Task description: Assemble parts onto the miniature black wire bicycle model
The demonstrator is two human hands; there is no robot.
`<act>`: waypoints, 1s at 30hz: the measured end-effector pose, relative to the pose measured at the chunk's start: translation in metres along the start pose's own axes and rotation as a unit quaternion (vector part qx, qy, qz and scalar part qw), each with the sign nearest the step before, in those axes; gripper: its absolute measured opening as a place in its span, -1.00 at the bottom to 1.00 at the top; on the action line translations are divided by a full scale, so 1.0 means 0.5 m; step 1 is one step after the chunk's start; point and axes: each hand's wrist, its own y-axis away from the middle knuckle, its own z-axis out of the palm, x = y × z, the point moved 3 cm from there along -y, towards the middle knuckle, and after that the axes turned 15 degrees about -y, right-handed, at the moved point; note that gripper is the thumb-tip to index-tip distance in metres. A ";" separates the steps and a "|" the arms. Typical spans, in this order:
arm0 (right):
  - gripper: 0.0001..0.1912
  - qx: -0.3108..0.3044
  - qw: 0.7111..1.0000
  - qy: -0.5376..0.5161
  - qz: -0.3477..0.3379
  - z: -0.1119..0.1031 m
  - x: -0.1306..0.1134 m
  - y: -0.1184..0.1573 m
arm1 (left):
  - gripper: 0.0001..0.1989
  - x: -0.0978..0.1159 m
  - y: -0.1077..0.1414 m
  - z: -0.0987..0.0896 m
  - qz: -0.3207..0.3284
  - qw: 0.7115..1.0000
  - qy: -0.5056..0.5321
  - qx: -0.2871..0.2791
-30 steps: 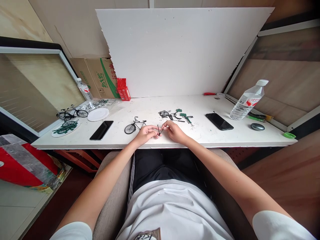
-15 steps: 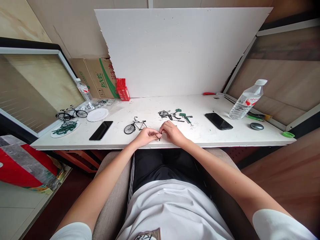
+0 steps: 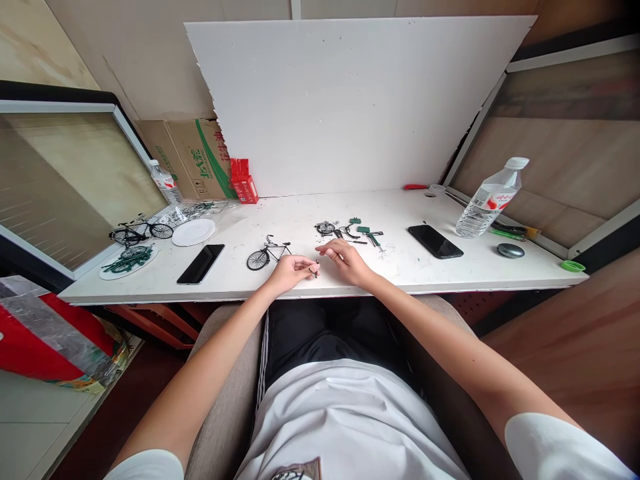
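Observation:
My left hand (image 3: 290, 273) pinches a small black bicycle-model part (image 3: 315, 272) just above the front of the table. To its right my right hand (image 3: 347, 261) is apart from it, fingers stretched out and nothing visible in them. A partly built black model bicycle (image 3: 269, 255) with one wheel showing lies left of my left hand, its other end near my fingers. Beyond my right hand are loose black model parts (image 3: 327, 229), a wheel among them, and green pieces (image 3: 363, 229).
On the left stand a finished model bicycle (image 3: 141, 231), a white plate (image 3: 194, 233), a plate with green parts (image 3: 127, 260) and a phone (image 3: 201, 264). To the right are another phone (image 3: 435, 241), a water bottle (image 3: 490, 200), a grey oval object (image 3: 511, 251) and a green cap (image 3: 573, 266).
My right hand has let go of the small black part and drawn away from my left hand, its fingers straightening. My left hand keeps the part. The view has shifted slightly.

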 end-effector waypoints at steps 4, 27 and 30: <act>-0.57 0.011 0.995 0.095 0.043 -0.051 0.013 -0.008 | -0.54 -0.003 -0.003 0.002 -0.008 1.000 0.026 0.010; -0.80 0.053 0.944 0.295 0.135 -0.177 0.112 0.016 | -0.52 -0.022 -0.008 0.000 -0.005 0.999 0.036 0.039; -0.80 0.072 0.975 0.193 0.079 -0.149 0.086 0.006 | -0.51 -0.024 -0.010 0.000 -0.007 0.998 0.040 0.040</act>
